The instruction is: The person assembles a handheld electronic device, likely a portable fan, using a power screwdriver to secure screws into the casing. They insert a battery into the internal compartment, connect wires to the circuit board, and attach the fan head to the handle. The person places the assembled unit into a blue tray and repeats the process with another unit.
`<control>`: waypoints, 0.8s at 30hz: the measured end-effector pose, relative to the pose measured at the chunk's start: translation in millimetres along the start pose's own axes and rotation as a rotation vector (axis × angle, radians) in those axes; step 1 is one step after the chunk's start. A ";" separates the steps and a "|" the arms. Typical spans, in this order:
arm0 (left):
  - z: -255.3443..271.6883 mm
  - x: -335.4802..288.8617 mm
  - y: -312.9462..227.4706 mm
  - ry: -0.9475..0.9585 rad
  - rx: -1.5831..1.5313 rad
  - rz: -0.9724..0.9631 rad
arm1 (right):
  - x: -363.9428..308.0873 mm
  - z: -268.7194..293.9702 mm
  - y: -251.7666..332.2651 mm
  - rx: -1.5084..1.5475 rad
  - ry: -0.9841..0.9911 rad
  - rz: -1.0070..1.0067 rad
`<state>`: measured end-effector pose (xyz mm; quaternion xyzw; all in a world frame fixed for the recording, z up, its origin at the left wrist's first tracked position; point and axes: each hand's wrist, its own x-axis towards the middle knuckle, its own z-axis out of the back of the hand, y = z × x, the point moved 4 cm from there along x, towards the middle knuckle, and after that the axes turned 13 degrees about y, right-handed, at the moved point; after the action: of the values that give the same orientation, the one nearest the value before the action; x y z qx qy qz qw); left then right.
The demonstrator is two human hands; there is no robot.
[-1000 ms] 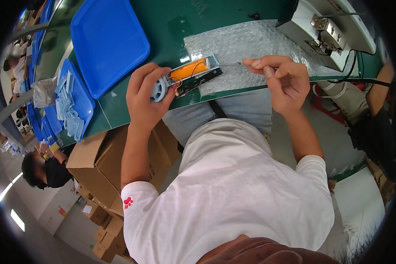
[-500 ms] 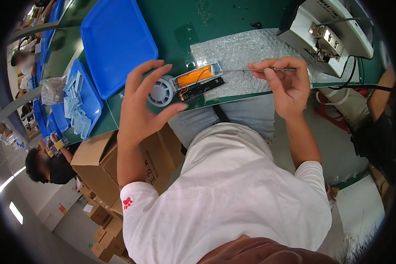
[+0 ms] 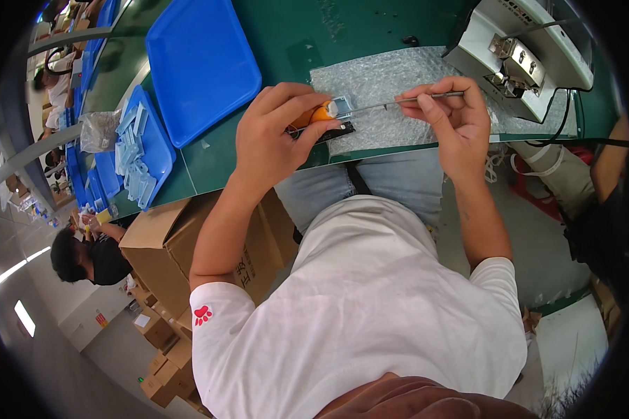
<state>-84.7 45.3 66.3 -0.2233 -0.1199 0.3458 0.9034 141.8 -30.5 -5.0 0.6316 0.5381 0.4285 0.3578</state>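
Observation:
My left hand (image 3: pixel 269 136) closes over a small handheld fan with its casing apart, and hides its round grille. Between the fingers and thumb, the orange cylindrical battery (image 3: pixel 320 114) shows, with a dark circuit strip (image 3: pixel 335 133) beside it. The light blue end of the casing (image 3: pixel 343 106) sticks out to the right. My right hand (image 3: pixel 458 122) pinches a thin pointed metal tool (image 3: pixel 405 100), whose exact kind I cannot make out. Its tip points left, close to the battery end of the fan; whether it touches is unclear.
Bubble wrap (image 3: pixel 384 77) lies under the work. A large blue tray (image 3: pixel 203 63) stands at the left, and a smaller tray (image 3: pixel 162 150) holds several light blue plastic parts (image 3: pixel 134 150). A white and black machine (image 3: pixel 524 63) stands at the right. Below the table's left edge is a cardboard box (image 3: pixel 161 227).
My left hand has come down from spread fingers onto the fan and taken hold of it, covering the grille. The right hand stays nearly in place, still pinching the tool.

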 end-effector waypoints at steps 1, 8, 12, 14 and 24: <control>0.8 -1.0 -0.6 0.001 -0.017 0.015 | 0.1 0.0 -0.7 0.000 -0.006 -0.001; 3.2 -4.8 -0.7 -0.039 -0.013 -0.025 | -8.3 15.1 0.0 0.059 -0.082 0.230; 3.4 -9.4 1.9 -0.031 -0.046 -0.033 | -15.5 12.3 3.3 -0.154 -0.159 0.409; 3.5 -9.9 2.0 -0.026 -0.028 -0.071 | -6.5 -2.7 0.4 -0.369 -0.095 0.370; 1.1 -22.2 8.8 -0.060 -0.029 -0.143 | 16.0 -57.6 30.9 -1.095 0.204 0.371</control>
<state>-106.3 36.4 61.6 -0.2168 -0.1678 0.2854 0.9183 100.8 -20.4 47.4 0.3941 0.1507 0.7581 0.4972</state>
